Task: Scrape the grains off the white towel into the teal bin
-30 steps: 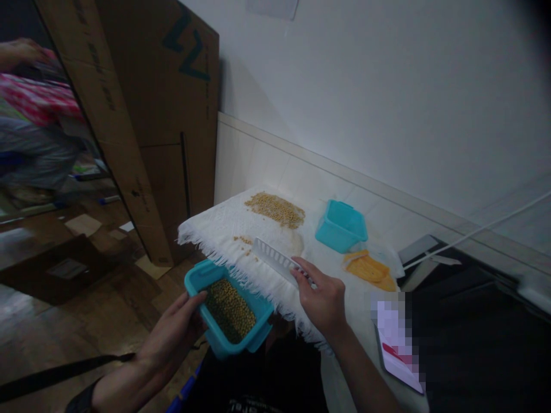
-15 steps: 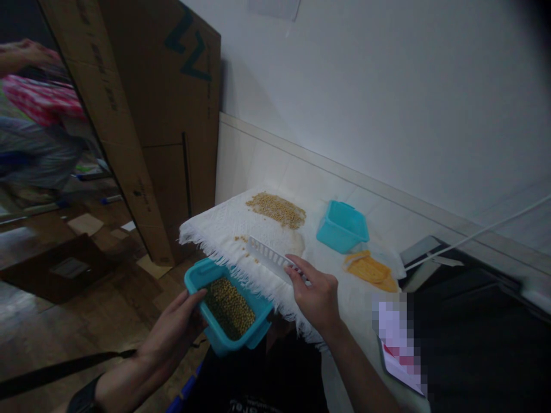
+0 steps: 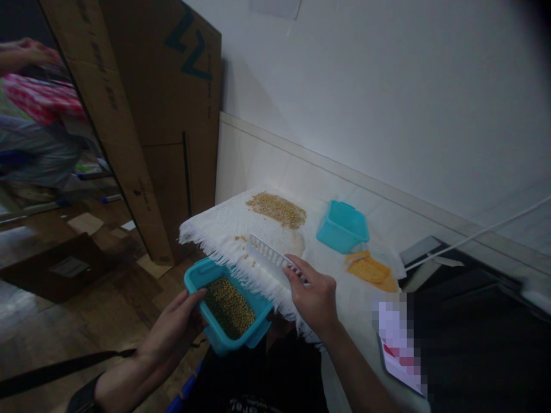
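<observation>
My left hand [image 3: 187, 312] grips the left side of a teal plastic box [image 3: 197, 279], thumb over its rim. Inside lie many yellow beans [image 3: 230, 303], with darker green ones along the side. The box hangs just below the fringed edge of a white cloth [image 3: 215, 221]. My right hand [image 3: 316, 295] is closed on a white slotted plastic strip [image 3: 269, 255], its long edge down on the cloth. A few loose beans [image 3: 241, 238] lie beside the strip's far end. Farther back is a spread pile of beans [image 3: 278, 209].
A second teal box [image 3: 343, 228] and orange pieces [image 3: 372, 269] sit on the cloth's right. A phone-like screen [image 3: 398, 350] lies near the right edge. A tall cardboard box [image 3: 172, 115] stands at left, with another person's hand [image 3: 30, 54] beyond it.
My right hand and the slotted strip have shifted very slightly, and a few loose beans beside the strip lie differently. My left hand and its box stay in place.
</observation>
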A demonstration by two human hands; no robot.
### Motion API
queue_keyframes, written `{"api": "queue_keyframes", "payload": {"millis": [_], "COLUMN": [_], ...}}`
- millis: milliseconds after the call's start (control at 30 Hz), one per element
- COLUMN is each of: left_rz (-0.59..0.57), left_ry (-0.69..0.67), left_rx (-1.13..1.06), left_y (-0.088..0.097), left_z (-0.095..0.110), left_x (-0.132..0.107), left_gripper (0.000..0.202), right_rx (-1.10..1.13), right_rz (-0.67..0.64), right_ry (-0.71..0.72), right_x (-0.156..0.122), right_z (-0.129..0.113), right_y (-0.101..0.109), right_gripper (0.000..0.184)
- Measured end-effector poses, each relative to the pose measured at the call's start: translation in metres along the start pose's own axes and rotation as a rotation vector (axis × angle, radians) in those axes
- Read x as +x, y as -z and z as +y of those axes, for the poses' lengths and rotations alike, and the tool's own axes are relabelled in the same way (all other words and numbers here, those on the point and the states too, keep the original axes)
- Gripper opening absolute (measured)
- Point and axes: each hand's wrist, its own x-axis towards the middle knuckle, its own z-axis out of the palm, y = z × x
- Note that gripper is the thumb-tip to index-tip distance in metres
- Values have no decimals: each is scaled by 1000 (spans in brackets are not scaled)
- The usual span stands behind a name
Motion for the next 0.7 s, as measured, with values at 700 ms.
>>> {"api": "queue_keyframes", "payload": {"millis": [700], "left_rz": [-6], "left_ry": [-34], "left_rx": [13], "left_y": [9], "left_z": [-7], "left_x": [10], "left_gripper": [14], "right_rx": [39], "right_rz": [1], "right_ry": [80], "right_x": [-8], "right_z": [-20], "right_y": [6], "right_gripper": [25]}}
